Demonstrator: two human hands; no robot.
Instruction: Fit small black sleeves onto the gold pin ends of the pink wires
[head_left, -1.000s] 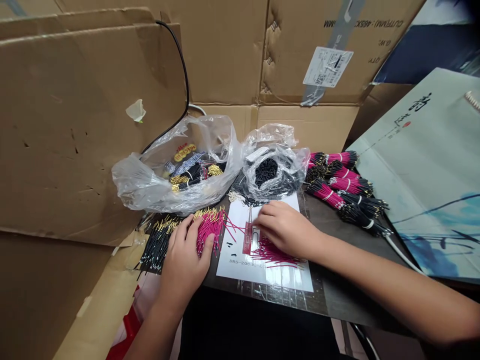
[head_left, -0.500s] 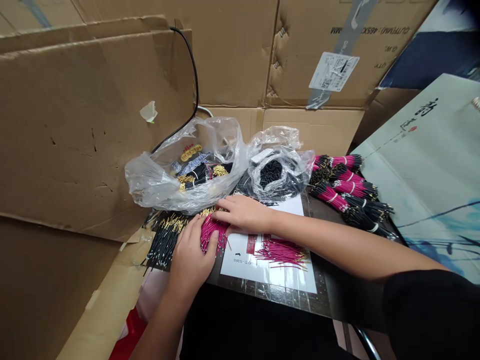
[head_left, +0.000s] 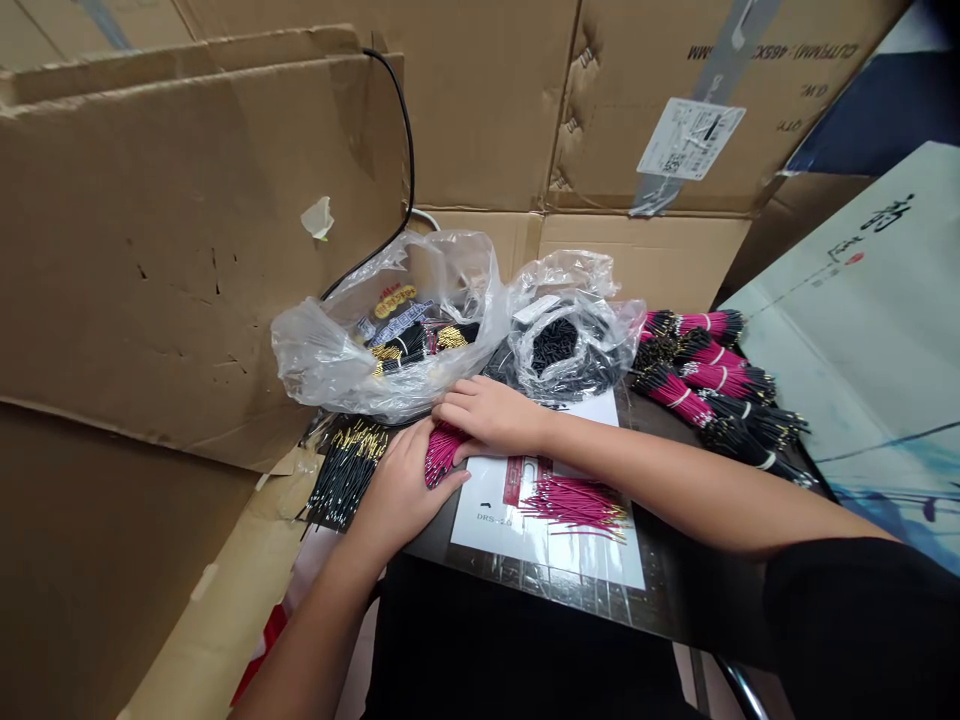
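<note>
My left hand [head_left: 403, 488] and my right hand [head_left: 496, 418] meet around a bunch of pink wires [head_left: 444, 452]. The left fingers wrap the bunch from the left, its thumb pointing right along the near side. From the right, the curled fingers of my right hand press against the far part of the bunch, and its thumb touches the near right side. The far wire ends are hidden under the fingers. Just left of my left hand lie loose black wires [head_left: 346, 475] with gold tips. Another pile of pink wires [head_left: 576, 505] rests on a white sheet [head_left: 540, 560].
A clear plastic bag [head_left: 322, 365] holds black wire bundles behind my hands. Next to it, an open bag contains small black pieces [head_left: 555, 345]. Tied pink-and-black wire bundles [head_left: 705, 375] lie at the right. A cardboard panel [head_left: 187, 280] stands on the left.
My hands have closed in on the pink bunch, and less of it shows between them. The whole view has shifted slightly, so the scene sits further right.
</note>
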